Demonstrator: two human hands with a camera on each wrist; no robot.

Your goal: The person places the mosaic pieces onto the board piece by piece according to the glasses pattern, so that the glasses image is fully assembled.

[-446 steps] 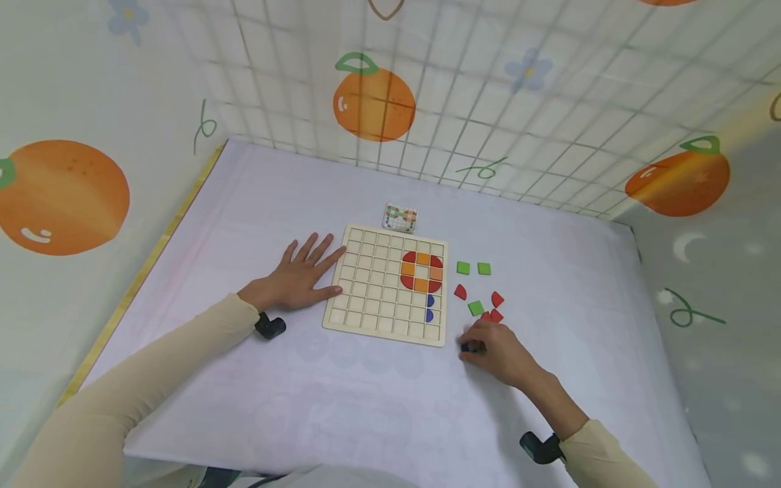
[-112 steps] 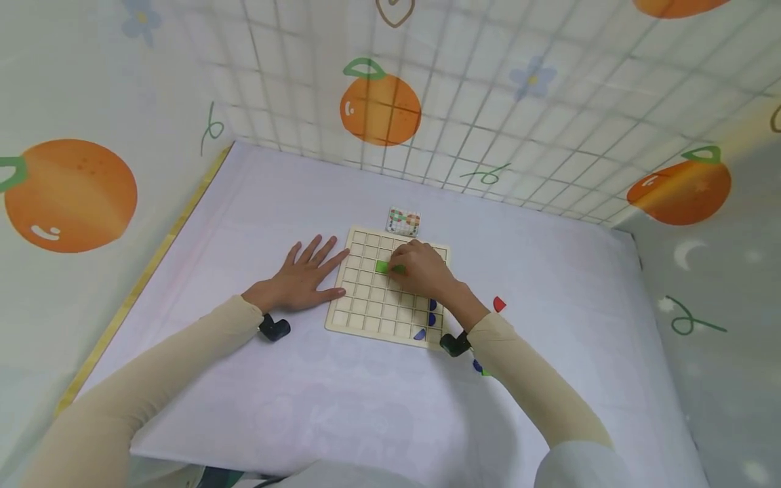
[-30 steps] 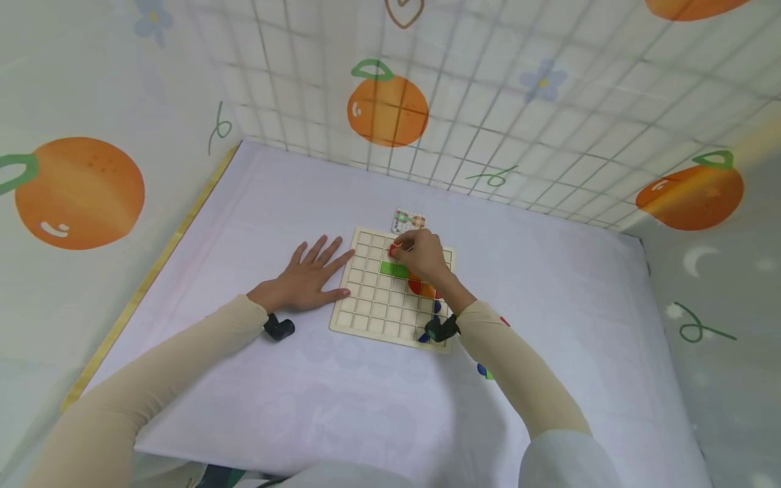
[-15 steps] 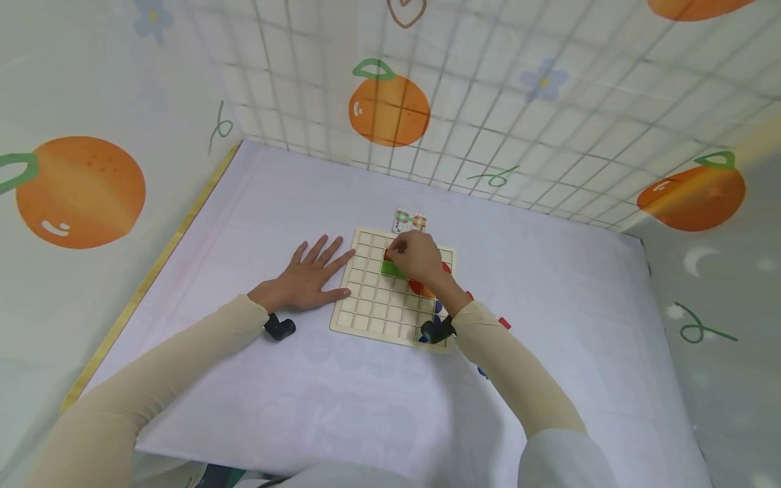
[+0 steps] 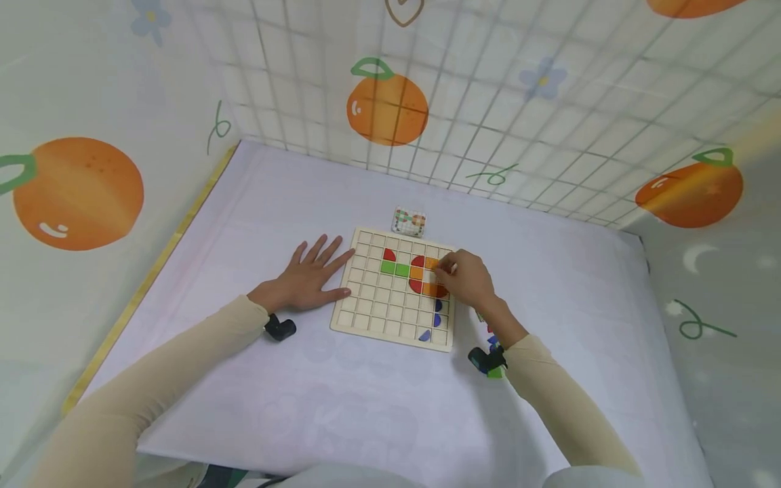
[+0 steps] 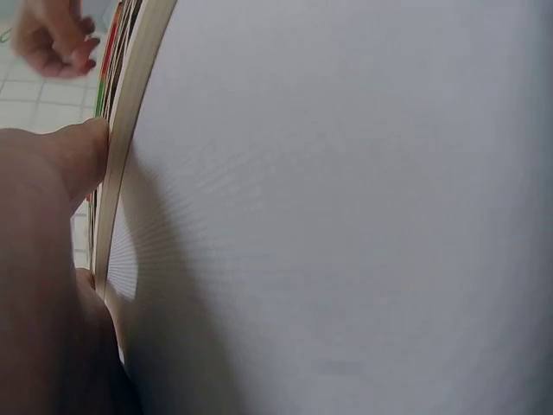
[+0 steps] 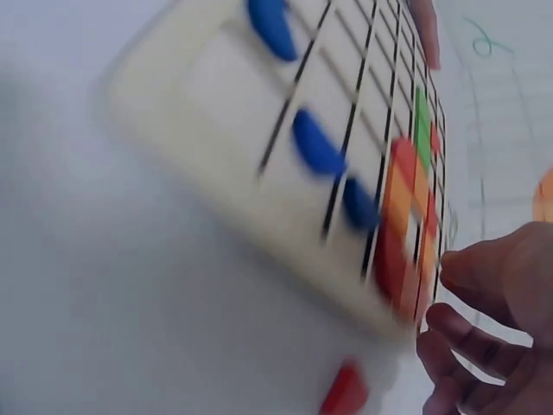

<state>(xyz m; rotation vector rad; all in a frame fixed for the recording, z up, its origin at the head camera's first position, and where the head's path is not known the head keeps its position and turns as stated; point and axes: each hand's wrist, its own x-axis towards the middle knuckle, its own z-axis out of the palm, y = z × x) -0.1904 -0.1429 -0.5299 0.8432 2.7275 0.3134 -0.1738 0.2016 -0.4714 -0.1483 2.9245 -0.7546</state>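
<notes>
A wooden grid board lies on the white cloth. On it are a red quarter piece, two green squares, a red-and-orange ring and three blue pieces. My left hand lies flat on the cloth, and in the left wrist view its thumb touches the board's edge. My right hand hovers over the ring's right side with loosely curled fingers that hold nothing I can see. The right wrist view shows the ring and the blue pieces, blurred.
A small pattern card lies just behind the board. Loose pieces sit on the cloth by my right wrist, a green one among them, and a red one off the board's corner. Printed walls close in the back and both sides.
My right hand left a red quarter piece above the green squares and drew back rightward to the ring. The left hand stayed put.
</notes>
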